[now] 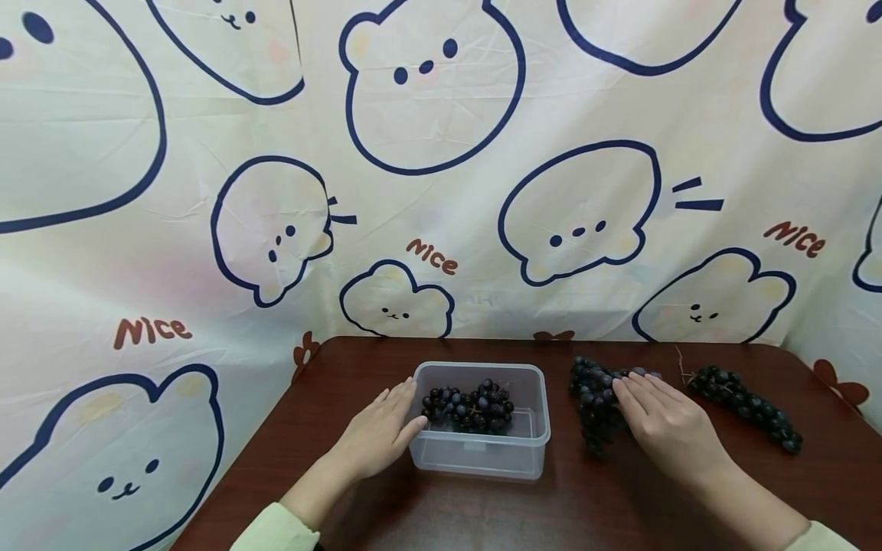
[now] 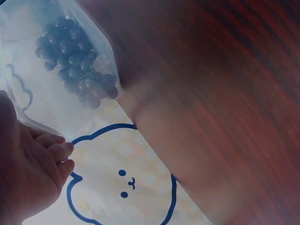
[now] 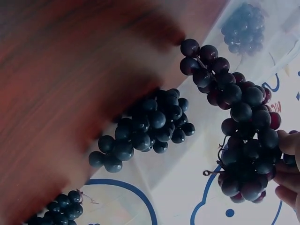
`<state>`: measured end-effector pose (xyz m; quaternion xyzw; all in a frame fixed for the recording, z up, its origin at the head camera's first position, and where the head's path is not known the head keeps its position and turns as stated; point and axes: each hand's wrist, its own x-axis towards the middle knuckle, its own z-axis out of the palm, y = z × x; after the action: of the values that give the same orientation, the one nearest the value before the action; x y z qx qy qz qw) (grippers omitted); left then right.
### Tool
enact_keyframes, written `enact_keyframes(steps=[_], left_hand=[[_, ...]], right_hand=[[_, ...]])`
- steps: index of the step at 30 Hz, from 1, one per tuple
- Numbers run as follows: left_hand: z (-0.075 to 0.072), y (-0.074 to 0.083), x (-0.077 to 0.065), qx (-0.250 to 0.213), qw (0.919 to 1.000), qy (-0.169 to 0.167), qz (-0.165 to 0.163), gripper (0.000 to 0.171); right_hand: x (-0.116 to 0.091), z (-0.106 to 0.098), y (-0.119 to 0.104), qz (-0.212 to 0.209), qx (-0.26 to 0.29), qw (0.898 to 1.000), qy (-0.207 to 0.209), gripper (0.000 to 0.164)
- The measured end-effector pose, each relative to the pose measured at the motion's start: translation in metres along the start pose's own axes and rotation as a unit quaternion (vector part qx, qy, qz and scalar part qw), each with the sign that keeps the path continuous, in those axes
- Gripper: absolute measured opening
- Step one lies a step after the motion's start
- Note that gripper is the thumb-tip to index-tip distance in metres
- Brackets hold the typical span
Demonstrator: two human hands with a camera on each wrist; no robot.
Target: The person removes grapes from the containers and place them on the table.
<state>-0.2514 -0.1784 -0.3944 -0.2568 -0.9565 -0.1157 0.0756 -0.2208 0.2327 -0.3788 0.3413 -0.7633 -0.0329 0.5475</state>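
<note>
My left hand [image 1: 375,432] lies along the left side of a clear plastic box [image 1: 475,459], its fingers extended against the wall and the thumb near the front rim. Inside the box is a bunch of dark grapes [image 1: 472,409], also visible through the plastic in the left wrist view. To the right of the box, my right hand [image 1: 671,428] grips one end of a long bunch of grapes [image 3: 243,110], which looks raised off the table. Another bunch of grapes [image 3: 147,124] lies close by on the table, partly overlapped by the held bunch in the head view.
A further bunch of grapes [image 1: 747,405] with a bare stem lies at the table's right side. The brown wooden table [image 1: 482,513] meets a curtain [image 1: 427,214] printed with cartoon bears at its back edge.
</note>
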Motion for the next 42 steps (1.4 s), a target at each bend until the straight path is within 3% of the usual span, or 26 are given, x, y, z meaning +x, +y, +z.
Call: enact_keyframes(steps=[4, 11, 31, 33, 37, 42], left_hand=[[0.001, 0.000, 0.001, 0.003, 1.0000, 0.002, -0.003, 0.064], [0.001, 0.000, 0.001, 0.012, 0.9999, 0.001, -0.005, 0.065], [0.002, -0.001, 0.001, 0.012, 0.9999, 0.000, -0.002, 0.066], [0.002, -0.001, 0.001, 0.009, 1.0000, 0.001, -0.002, 0.065], [0.002, 0.000, 0.001, 0.011, 0.9999, 0.002, -0.001, 0.065], [0.002, -0.001, 0.000, 0.016, 0.9999, 0.003, 0.000, 0.067]], right_hand=[[-0.003, -0.003, -0.002, 0.018, -0.005, 0.999, -0.032, 0.052], [-0.005, -0.007, -0.007, 0.045, 0.028, 0.998, -0.036, 0.062], [-0.021, -0.017, -0.014, 0.086, 0.053, 0.980, -0.174, 0.085], [-0.023, -0.018, -0.015, 0.086, 0.057, 0.978, -0.180, 0.077], [-0.023, -0.020, -0.014, 0.091, 0.056, 0.975, -0.196, 0.034], [-0.020, -0.024, -0.016, 0.126, 0.057, 0.959, -0.248, 0.033]])
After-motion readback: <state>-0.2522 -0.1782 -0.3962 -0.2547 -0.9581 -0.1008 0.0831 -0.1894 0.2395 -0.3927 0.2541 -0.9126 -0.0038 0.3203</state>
